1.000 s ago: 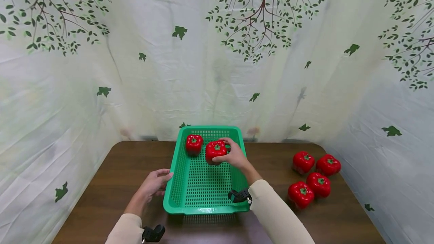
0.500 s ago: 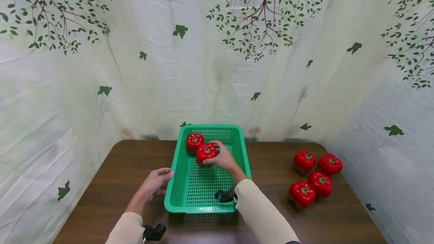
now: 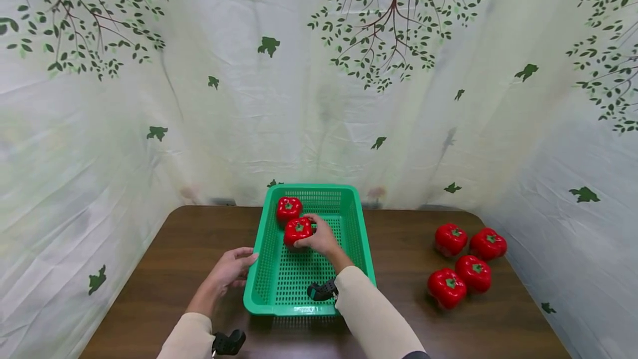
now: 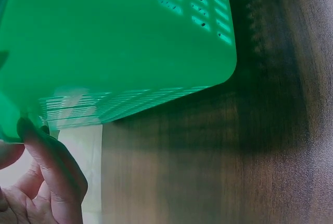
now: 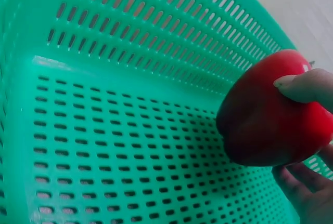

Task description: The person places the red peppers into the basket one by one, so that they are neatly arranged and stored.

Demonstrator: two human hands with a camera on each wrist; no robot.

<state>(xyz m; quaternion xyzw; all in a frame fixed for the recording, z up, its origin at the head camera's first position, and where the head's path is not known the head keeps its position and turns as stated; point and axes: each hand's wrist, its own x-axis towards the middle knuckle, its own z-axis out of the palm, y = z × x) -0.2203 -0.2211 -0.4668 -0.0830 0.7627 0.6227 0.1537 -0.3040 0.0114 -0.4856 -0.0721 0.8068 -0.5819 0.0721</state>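
While the left hand pinches the left rim of the green basket between thumb and fingers, the right hand holds a red bell pepper inside it, left of the middle. The fingers of the right hand are clamped on this pepper from its right side, the thumb across its near side and the other fingers round its far right; the right wrist view shows the thumb pressed to the skin opposite the fingers. The held pepper's green stem faces up, so its axis from stem to base stands roughly upright; its body is squat. Whether its base touches the basket floor cannot be told.

Just beyond it, in the far left part of the basket, sits a second pepper, also stem up; whether the two touch is unclear. The basket stands on the brown tabletop, its long sides running from near to far. Well to the right, four more red peppers lie in a cluster, their stems turned up.
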